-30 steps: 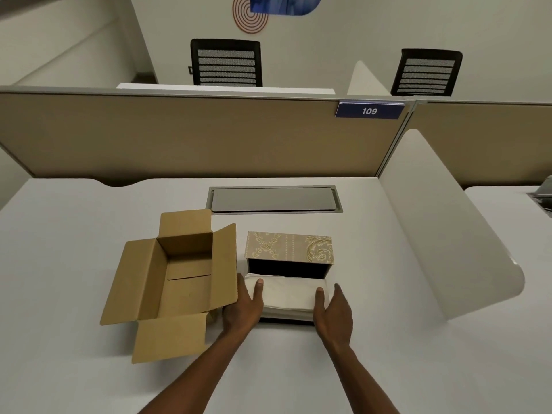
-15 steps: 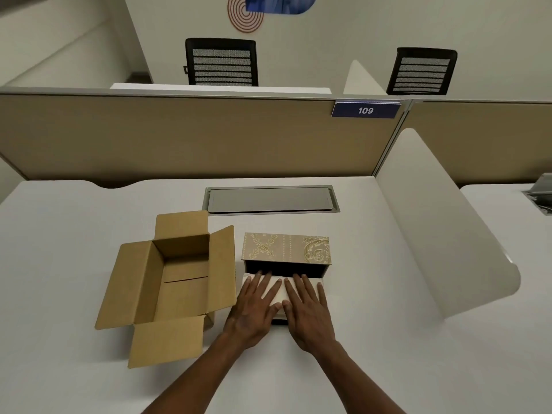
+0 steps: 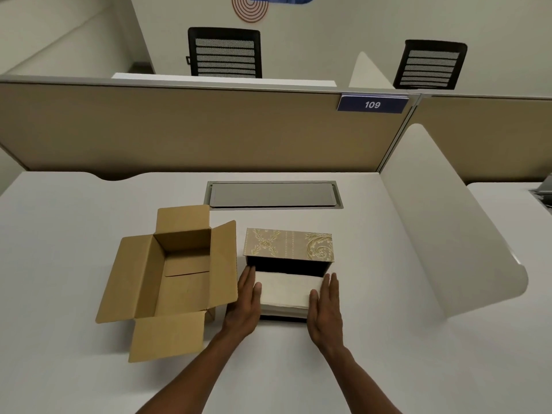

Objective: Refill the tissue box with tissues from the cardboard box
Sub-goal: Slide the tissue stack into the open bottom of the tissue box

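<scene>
Fingers (image 3: pixel 247 279) of the left hand (image 3: pixel 243 306) lie straight and together, flat against the left end of the stack of tissues (image 3: pixel 286 291), with the thumb resting on its top edge; the right hand (image 3: pixel 325 309) mirrors this on the right end, fingers extended, thumb on the top. Neither hand is curled into a grip: both are flat and spread, pressing the stack between the palms. Half a second ago both palms lay side by side on top of the tissues, covering them; now they have parted to the two ends and the pale top sheet shows between them, much as it did a second ago.

The tissues sit in the dark lower tray of the tissue box (image 3: pixel 288 249), whose patterned gold lid stands raised behind the stack, its dark inside facing the person. How deep the stack sits in the tray cannot be told. Just to the left, the cardboard box (image 3: pixel 167 279) rests on the white desk (image 3: pixel 74 234) with its four flaps spread; only its bare brown floor shows inside. The left hand is just beside its nearest flap.

Counted: two hands, one tissue box, one stack of tissues, one cardboard box, two black chairs (image 3: pixel 224 53) beyond the beige partition (image 3: pixel 179 127)
</scene>
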A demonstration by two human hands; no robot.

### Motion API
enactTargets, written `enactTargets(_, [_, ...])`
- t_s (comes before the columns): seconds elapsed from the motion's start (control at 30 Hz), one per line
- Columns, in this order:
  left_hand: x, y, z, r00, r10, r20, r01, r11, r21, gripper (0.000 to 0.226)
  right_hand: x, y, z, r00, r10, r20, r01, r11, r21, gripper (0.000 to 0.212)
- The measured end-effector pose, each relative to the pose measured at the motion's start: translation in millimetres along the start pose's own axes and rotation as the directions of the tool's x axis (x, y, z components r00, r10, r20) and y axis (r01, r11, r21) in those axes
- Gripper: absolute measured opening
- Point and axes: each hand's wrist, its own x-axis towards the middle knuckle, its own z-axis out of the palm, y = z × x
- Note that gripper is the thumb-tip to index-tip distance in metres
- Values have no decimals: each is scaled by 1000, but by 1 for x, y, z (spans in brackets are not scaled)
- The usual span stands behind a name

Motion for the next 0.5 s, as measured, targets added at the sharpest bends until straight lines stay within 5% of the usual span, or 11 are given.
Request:
enactTargets(0.2, [5, 6, 1, 994, -109, 3, 109, 991, -73, 48, 8, -3, -4, 997, 78, 25, -81, 986, 145, 56])
enactTargets(0.37, [-3, 17, -4, 980, -114, -163, 81, 978, -193, 42, 6, 2, -5, 999, 38, 11, -39, 986, 159, 55])
enactTargets(0.5, [-6, 22, 0, 904, -395, -163, 347, 901, -260, 51, 1, 0, -3, 999, 39, -3, -37, 977, 208, 56])
